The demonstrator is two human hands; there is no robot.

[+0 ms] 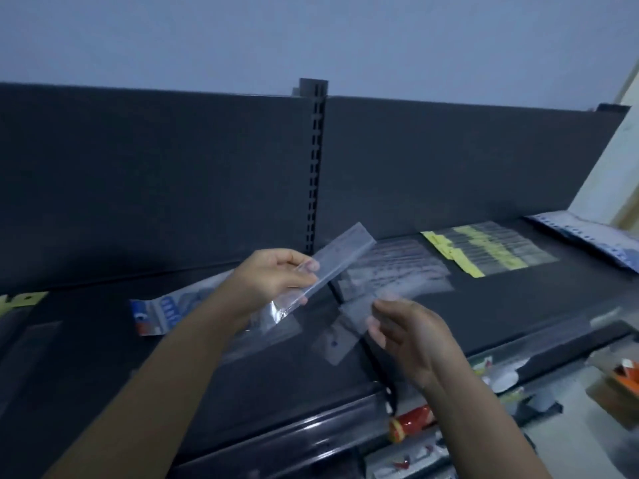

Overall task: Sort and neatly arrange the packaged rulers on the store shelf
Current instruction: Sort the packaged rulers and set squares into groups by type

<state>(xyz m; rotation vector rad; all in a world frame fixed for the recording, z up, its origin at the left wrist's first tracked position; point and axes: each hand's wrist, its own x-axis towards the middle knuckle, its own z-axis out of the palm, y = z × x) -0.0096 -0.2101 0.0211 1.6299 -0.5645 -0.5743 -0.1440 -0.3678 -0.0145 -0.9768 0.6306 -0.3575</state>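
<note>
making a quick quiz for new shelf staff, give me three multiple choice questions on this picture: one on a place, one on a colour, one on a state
1. On the shelf, the yellow-labelled rulers lie:
A. right of the clear pile
B. left of it
C. under it

2. The printed pack by the left forearm is:
A. green
B. blue and white
C. black

3. The left hand and right hand:
A. are both empty
B. left grips a clear pack, right pinches a second pack
C. both lie flat on the shelf

Answers:
1 A: the yellow row sits further right along the shelf than the clear pile.
2 B: its print shows blue and white.
3 B: fingers of each hand close on clear plastic held above the shelf.
</note>
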